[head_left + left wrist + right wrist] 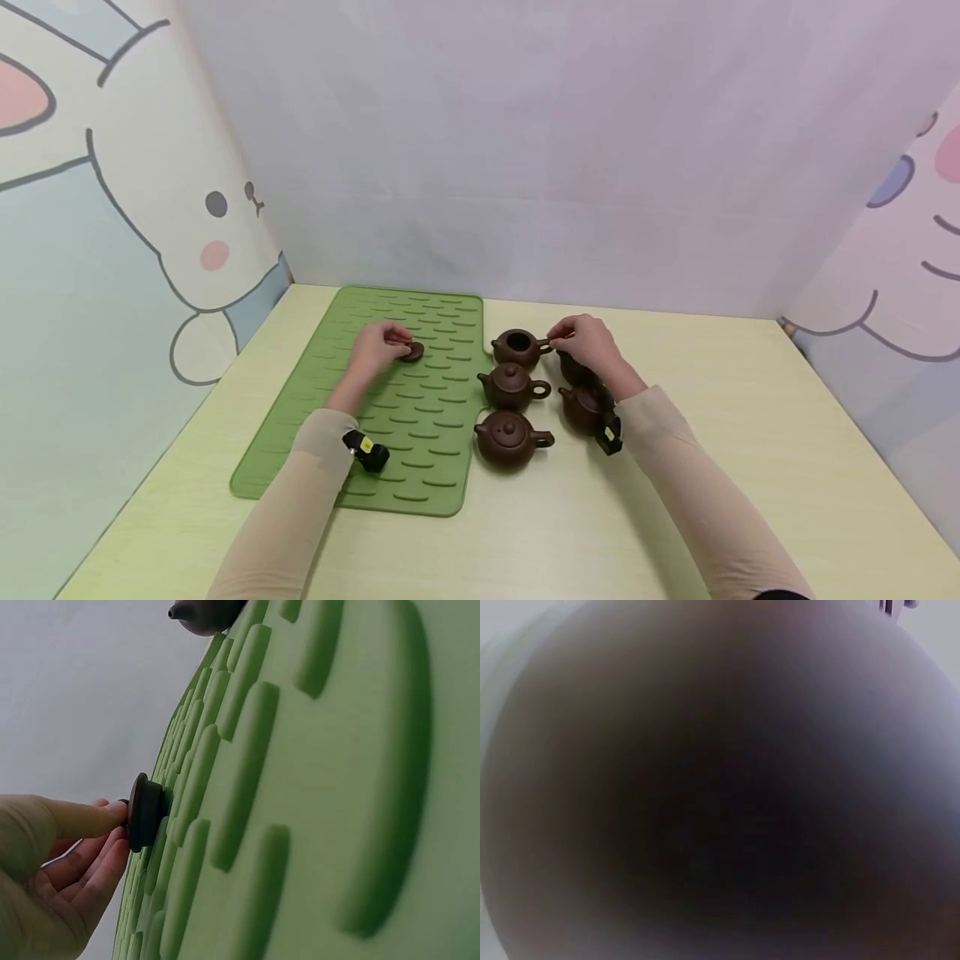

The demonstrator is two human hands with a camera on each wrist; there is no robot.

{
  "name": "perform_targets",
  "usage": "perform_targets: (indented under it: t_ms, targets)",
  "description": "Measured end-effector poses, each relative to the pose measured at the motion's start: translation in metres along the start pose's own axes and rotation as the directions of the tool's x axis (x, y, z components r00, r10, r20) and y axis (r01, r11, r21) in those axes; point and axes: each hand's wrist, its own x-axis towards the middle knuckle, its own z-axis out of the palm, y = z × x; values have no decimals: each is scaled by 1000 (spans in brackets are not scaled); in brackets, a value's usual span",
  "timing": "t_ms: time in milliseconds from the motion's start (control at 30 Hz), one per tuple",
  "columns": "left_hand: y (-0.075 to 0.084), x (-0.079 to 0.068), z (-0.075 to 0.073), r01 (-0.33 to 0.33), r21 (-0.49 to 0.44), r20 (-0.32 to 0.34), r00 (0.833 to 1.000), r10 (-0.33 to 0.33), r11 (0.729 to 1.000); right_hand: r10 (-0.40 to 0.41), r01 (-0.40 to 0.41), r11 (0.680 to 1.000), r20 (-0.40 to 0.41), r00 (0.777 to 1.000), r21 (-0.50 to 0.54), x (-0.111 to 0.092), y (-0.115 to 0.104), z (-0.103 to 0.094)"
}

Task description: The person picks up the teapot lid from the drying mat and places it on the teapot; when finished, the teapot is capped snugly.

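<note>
My left hand [380, 346] pinches a dark brown teapot lid [413, 352] by its knob, close over the green mat [442, 433]. In the left wrist view the lid [142, 812] stands out at the fingertips, flange toward the mat. To the right of the mat is a lidless teapot [519, 349], its round opening showing. My right hand [587, 340] pinches that pot's handle between thumb and fingers. Under the right hand and wrist sit two more teapots, the far one [573, 370] mostly hidden and the nearer one [582, 409] partly covered.
Two lidded teapots, a middle one [508, 386] and a front one [507, 439], stand in a column below the lidless pot, spouts left. A pale wooden table [750, 467] carries everything, with a wall behind and cartoon panels at both sides. The right wrist view is blocked by a dark blur.
</note>
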Motion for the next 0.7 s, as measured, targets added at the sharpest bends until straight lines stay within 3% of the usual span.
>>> perform_targets:
  t_ms: [333,700]
  targets:
    - [6,-1,2,-7,45,-20,1000,8,999,10,-10,1000,-16,1000,0,0,1,2]
    - [28,0,7,-50,27,-24,998,51,998,10,-10,1000,-31,999,-5,1,2,3]
